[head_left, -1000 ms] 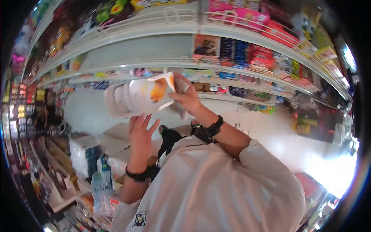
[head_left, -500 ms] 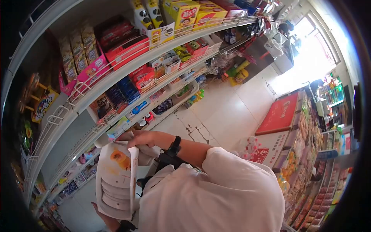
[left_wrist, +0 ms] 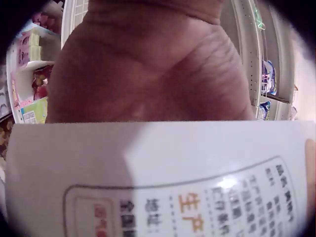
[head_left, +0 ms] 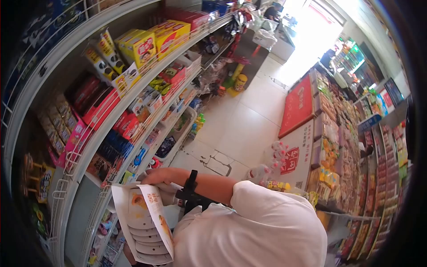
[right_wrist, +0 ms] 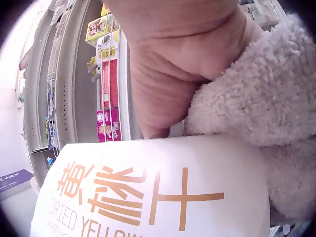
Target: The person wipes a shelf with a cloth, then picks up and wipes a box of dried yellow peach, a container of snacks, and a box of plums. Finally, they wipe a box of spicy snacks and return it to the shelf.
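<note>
A white open-topped box (head_left: 162, 218) with orange fruit pictures hangs tilted in front of the body, holding several white packets (head_left: 144, 233) in a row. My right hand (head_left: 160, 176) grips its upper end. In the right wrist view, that hand also has a fluffy whitish cloth (right_wrist: 256, 94) tucked against the palm, beside the box wall lettered "DRIED YELLOW". My left hand (head_left: 129, 254) holds the lower end, mostly hidden behind the box. Its palm presses close to a wall with a printed label in the left wrist view, and one fingertip (left_wrist: 310, 153) shows at the right edge.
Store shelves (head_left: 100, 147) with wire rails and boxed snacks run along the left, close to the box. A tiled aisle (head_left: 231, 120) leads to a bright doorway. On the right stand a snack display (head_left: 329, 133), a red panel (head_left: 297, 104) and plastic bottles (head_left: 267, 167).
The view has swung right toward the doorway. My left hand, spread beside the box earlier, has come to the box's lower end. The box has turned from lying sideways to standing steeply.
</note>
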Action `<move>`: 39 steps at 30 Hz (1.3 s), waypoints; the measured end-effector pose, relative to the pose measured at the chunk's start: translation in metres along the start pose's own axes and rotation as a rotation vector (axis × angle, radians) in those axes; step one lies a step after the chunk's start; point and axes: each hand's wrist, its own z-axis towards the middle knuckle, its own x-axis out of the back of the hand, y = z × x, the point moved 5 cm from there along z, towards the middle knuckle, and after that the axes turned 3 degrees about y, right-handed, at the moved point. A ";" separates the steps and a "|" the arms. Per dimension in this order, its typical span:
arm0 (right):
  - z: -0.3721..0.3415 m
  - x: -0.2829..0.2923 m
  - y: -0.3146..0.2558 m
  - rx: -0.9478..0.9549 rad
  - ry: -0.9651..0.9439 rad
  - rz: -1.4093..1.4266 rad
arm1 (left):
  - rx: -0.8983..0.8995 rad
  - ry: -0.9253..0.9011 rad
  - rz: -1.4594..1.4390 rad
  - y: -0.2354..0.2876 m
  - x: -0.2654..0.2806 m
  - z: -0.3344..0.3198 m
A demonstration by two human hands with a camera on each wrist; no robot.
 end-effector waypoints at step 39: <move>-0.118 -0.186 0.038 0.890 0.420 0.437 | -0.008 -0.378 -0.749 0.067 0.003 0.049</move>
